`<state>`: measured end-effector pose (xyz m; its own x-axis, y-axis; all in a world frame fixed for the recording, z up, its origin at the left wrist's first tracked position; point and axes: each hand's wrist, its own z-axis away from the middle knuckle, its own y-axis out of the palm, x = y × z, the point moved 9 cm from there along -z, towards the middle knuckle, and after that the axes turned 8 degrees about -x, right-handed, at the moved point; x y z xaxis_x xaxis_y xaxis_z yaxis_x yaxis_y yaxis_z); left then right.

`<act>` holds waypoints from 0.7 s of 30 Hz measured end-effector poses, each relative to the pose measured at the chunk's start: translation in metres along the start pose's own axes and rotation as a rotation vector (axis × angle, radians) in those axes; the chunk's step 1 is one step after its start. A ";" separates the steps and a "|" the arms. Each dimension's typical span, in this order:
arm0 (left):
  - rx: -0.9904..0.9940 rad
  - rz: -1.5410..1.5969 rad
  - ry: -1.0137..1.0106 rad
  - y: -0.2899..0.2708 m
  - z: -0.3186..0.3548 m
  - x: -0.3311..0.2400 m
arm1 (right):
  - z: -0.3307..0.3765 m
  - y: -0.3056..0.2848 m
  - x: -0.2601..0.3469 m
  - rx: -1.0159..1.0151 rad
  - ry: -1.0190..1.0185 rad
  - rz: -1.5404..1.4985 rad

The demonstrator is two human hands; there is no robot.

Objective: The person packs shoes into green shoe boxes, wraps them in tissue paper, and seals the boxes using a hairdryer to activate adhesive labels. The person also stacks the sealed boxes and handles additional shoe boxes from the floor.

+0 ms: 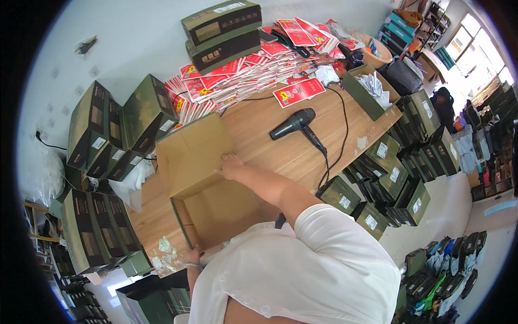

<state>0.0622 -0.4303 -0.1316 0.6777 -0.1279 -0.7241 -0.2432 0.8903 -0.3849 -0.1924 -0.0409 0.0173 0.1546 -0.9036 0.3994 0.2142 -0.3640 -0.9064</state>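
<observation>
An empty shoe box (222, 210) with a green outside and bare brown cardboard inside sits at the near left edge of the wooden table. Its hinged lid (195, 151) is folded back, away from me. My right hand (232, 166) reaches across the box and grips the lid's right side near the hinge, fingers bent over the cardboard. At the box's near left corner, my left hand (193, 256) holds the side wall; my sleeve and body partly hide it. A black hair dryer (294, 124) lies to the right of the lid, its cord trailing toward the table's right edge.
Red printed packets (243, 75) are heaped along the wall, with two closed shoe boxes (222, 35) on top. More green boxes (102, 129) stand at the left, and stacks (388, 173) line the right. An open box with white paper (372, 92) stands far right.
</observation>
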 end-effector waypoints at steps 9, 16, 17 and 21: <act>-0.522 -0.030 0.428 -0.110 0.034 -0.013 | 0.121 -0.103 -0.197 -0.702 0.320 -0.414; -0.834 -0.970 0.435 0.079 0.129 -0.172 | 0.170 -0.046 -0.433 -0.186 0.420 0.220; -0.798 -0.931 0.666 0.084 0.141 -0.163 | 0.160 -0.036 -0.427 -0.119 0.341 0.237; -0.536 -0.863 0.897 0.204 0.213 -0.200 | 0.143 -0.086 -0.449 0.008 0.359 0.272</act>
<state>0.0246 -0.1303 0.0569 0.1184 -0.9761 -0.1825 -0.3515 0.1307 -0.9270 -0.1420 0.4283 -0.0644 -0.1373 -0.9879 0.0726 0.2198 -0.1019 -0.9702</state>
